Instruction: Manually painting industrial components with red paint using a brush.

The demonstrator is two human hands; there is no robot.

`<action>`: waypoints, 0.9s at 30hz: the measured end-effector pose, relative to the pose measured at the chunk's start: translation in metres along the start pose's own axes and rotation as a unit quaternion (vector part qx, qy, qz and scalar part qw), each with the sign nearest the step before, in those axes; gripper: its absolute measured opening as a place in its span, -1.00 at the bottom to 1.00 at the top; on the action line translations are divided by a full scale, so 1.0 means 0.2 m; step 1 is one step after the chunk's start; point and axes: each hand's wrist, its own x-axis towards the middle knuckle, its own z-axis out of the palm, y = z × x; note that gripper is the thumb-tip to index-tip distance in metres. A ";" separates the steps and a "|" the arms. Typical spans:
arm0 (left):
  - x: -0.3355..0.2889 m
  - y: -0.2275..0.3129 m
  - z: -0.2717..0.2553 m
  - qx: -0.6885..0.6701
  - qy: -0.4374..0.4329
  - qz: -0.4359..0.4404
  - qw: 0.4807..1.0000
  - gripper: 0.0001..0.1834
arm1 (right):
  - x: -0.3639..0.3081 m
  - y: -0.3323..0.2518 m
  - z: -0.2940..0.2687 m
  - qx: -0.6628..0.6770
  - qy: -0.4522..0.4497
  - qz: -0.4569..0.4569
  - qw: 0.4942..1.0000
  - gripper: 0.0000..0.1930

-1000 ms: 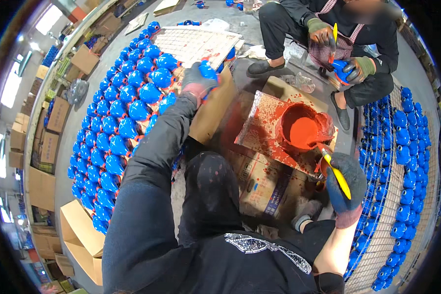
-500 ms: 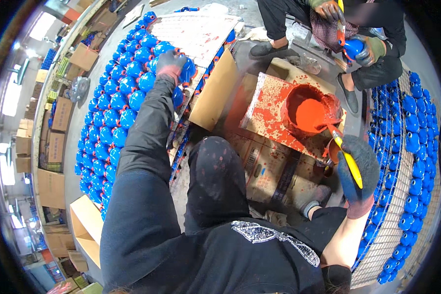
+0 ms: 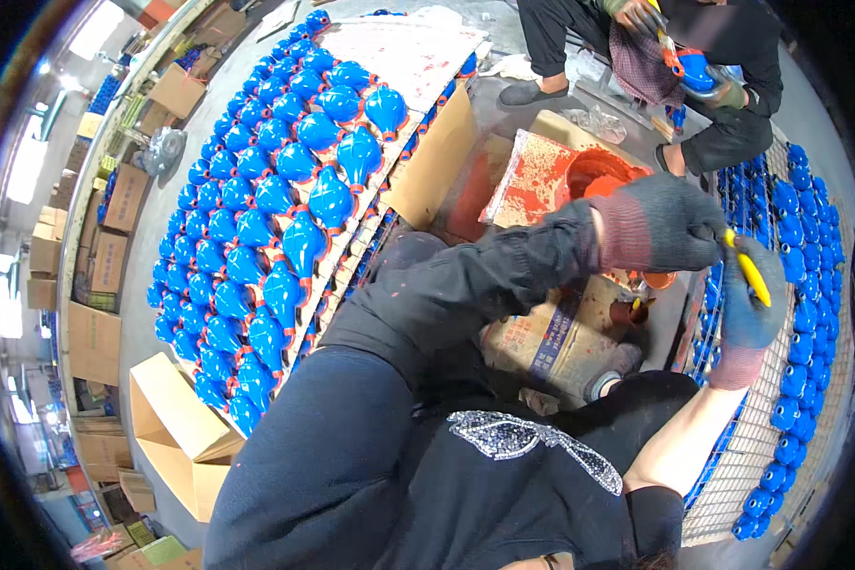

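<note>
My left hand (image 3: 663, 223), in a dark glove with a reddish cuff, reaches across to the right, over the red paint area. Its fingers are curled beside my right hand, and whatever they may hold is hidden. My right hand (image 3: 755, 299), gloved alike, grips a paintbrush (image 3: 752, 275) by its yellow handle; the bristles are out of sight. Partly behind my left hand stands a bucket (image 3: 589, 163) of red paint. To the left, rows of glossy blue bulb-shaped parts (image 3: 331, 198) with red ends cover a pale board (image 3: 389, 43).
Wire mesh racks (image 3: 731, 456) with several blue parts (image 3: 786, 413) stand at the right. Opposite me, a co-worker's gloved hands hold a brush and a blue part (image 3: 698, 71). Paint-spattered cardboard (image 3: 518, 180) lies under the bucket. An open carton (image 3: 176, 408) sits at lower left.
My left hand has left the blue parts on the left board and swung right, beside my right hand. My right hand, with the brush, has moved right and slightly up, away from the paint bucket.
</note>
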 end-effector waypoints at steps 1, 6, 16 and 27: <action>0.01 -0.01 0.02 0.003 0.000 0.029 1.000 -0.78 | -0.02 0.04 -0.03 -0.005 0.022 0.048 0.999 -0.80; -0.06 -0.09 0.09 -0.065 0.003 -0.013 0.998 -0.80 | -0.21 0.28 -0.20 -0.115 0.013 0.189 0.975 -0.76; -0.08 -0.36 0.12 -0.140 -0.025 -0.247 0.959 -0.74 | -0.58 0.84 -0.28 -0.014 0.081 0.322 0.943 -0.62; -0.05 -0.42 0.12 -0.063 -0.099 -0.242 0.963 -0.80 | -0.51 1.24 -0.26 0.018 0.182 0.387 0.904 -0.71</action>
